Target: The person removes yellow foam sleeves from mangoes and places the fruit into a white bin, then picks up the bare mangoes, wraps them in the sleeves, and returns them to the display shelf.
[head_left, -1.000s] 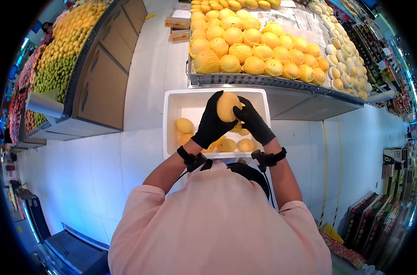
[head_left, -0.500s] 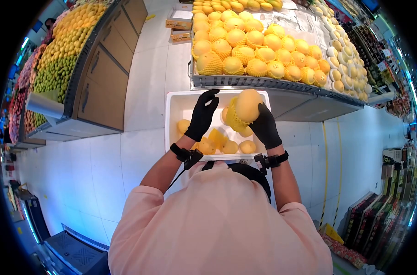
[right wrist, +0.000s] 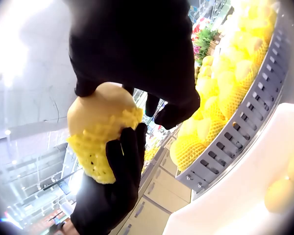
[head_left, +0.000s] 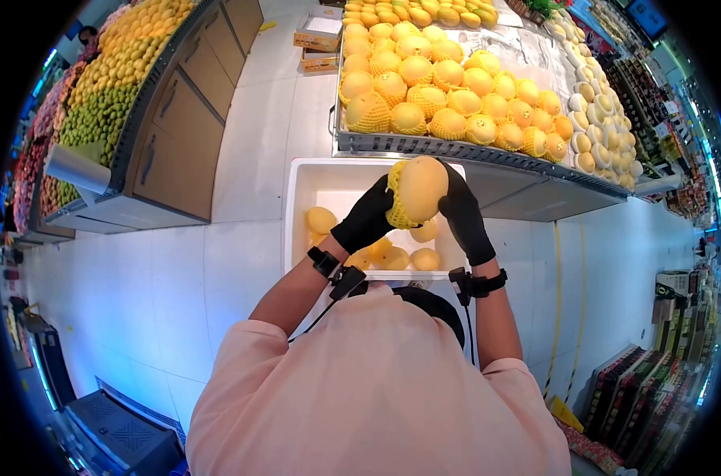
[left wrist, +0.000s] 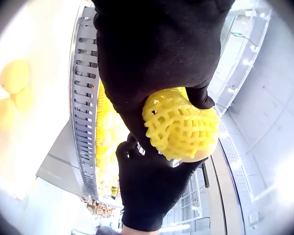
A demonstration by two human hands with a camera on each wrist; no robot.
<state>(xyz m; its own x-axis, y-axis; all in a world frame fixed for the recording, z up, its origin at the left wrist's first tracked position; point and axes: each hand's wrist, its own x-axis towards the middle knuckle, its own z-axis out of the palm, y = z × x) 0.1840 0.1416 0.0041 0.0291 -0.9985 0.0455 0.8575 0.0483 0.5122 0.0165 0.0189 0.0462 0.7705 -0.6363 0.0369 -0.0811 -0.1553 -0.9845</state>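
Note:
Both hands wear black gloves and hold one large round yellow fruit [head_left: 423, 189] above a white box [head_left: 295, 178]. A yellow foam net [head_left: 398, 196] covers the fruit's left part in the head view; its right part is bare. My left hand [head_left: 366, 220] grips the netted side, with fingers curled round the net [right wrist: 92, 157] in the right wrist view. On the bare side, my right hand [head_left: 465, 216] holds the fruit [right wrist: 102, 105] with thumb and fingers. In the left wrist view the net [left wrist: 179, 126] sits between both hands.
Several yellow fruits [head_left: 321, 220] lie in the box. Behind it stands a display with a grey slotted edge [head_left: 456, 149], stacked with netted yellow fruit [head_left: 448, 124]. Another fruit stand [head_left: 170, 135] is at the left, and a dark crate [head_left: 122, 428] at lower left.
The left hand let go of the fruit, moved left, then came back to grip its netted side. The fruit shifted right into the right hand, its net now showing, then slightly back left.

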